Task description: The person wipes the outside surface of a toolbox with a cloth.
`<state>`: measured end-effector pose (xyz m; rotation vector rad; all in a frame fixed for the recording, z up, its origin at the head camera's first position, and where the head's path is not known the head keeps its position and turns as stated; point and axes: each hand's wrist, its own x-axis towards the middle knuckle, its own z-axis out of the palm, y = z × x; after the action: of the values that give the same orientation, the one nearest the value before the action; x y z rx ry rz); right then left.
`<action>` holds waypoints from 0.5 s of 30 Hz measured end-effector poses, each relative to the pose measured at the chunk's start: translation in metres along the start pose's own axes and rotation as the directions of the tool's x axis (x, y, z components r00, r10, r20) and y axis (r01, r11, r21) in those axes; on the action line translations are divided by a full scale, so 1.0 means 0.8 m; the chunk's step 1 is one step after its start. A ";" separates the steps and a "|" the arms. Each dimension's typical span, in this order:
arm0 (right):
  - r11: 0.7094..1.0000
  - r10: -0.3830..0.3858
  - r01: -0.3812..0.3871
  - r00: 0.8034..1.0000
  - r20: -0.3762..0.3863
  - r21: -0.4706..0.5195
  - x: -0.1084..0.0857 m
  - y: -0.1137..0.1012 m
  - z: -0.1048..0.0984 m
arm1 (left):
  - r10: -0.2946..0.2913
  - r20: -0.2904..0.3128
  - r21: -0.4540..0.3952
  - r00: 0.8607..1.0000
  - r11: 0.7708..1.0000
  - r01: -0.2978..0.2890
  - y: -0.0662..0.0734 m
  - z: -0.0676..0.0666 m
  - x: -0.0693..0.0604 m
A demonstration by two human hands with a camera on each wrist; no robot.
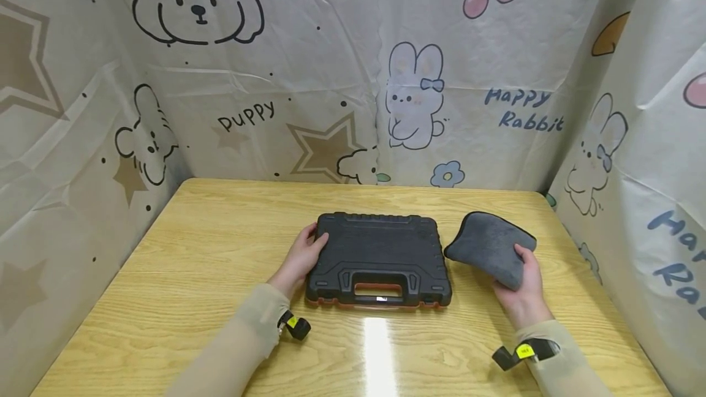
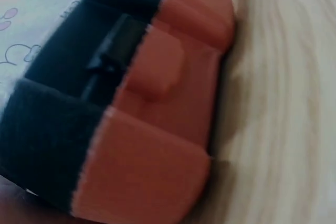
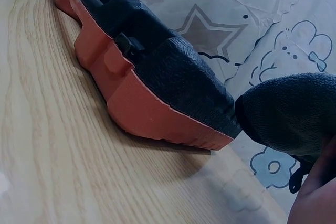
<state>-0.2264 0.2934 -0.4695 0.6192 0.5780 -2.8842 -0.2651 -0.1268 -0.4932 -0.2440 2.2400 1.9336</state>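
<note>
A black tool case (image 1: 380, 244) with a red-orange lower half lies flat on the table, its handle toward me. My left hand (image 1: 302, 256) grips the case's left side, thumb on the lid and fingers at the far edge. In the left wrist view the case's latch side (image 2: 157, 66) fills most of the picture. To the right, a soft grey cushion-like pad (image 1: 485, 244) with dark edging is raised and tilted in my right hand (image 1: 524, 287), thumb on its face and fingers behind. The right wrist view shows the pad (image 3: 294, 111) close to the case's corner.
The wooden table (image 1: 220, 225) stretches around the case on all sides. Cloth sheets (image 1: 331, 78) printed with cartoon animals hang behind it and along both sides. A camera on a strap (image 1: 295, 325) sits at my left wrist, another (image 1: 513, 354) at my right.
</note>
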 end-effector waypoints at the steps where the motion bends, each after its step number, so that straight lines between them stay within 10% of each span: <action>1: 1.000 0.000 0.000 1.000 0.001 -0.001 0.000 0.000 -0.001 | -0.002 0.006 0.006 1.000 1.000 0.002 -0.002 -0.001 0.000; 15: 0.993 -0.017 0.026 0.996 0.088 -0.112 -0.004 0.002 0.005 | 0.019 0.012 0.029 1.000 0.999 -0.020 -0.004 -0.001 -0.001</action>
<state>-0.2249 0.2907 -0.4655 0.4723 0.7329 -2.8570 -0.2632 -0.1277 -0.4959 -0.2069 2.2690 1.9058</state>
